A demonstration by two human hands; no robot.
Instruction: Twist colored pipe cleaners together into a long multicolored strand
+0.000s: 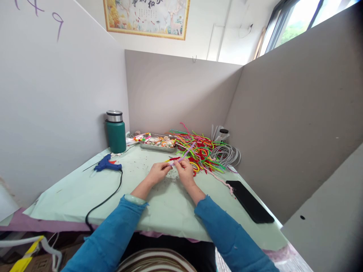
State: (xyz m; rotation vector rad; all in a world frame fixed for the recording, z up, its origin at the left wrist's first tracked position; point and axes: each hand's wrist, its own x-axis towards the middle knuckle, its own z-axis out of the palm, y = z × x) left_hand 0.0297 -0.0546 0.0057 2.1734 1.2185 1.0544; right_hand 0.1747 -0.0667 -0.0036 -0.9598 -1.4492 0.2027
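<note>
The person in blue sleeves (pixel 110 230) is leaning both arms in over the bench (pixel 166 211), and the two hands are meeting near its middle. The left hand (pixel 159 173) is pinching, thumb and finger together on the low end of a purple fuzzy stem (pixel 187 151); the right hand (pixel 185 173) is closing its fingers on the same stem just beside. The rest of it is slanting up toward the far right, in front of a tangled heap of bright stems (pixel 202 148). A bit of red and yellow is showing just beyond the fingers, though I'm not making out whether it is joined on. A metal tray (pixel 159 148) of small pieces is sitting at the far side, left of the heap. Farther left, a green bottle (pixel 116 136) is standing upright, with a blue glue gun (pixel 107 163) lying nearer. On the right, a black phone (pixel 251 202) is resting near the edge
</note>
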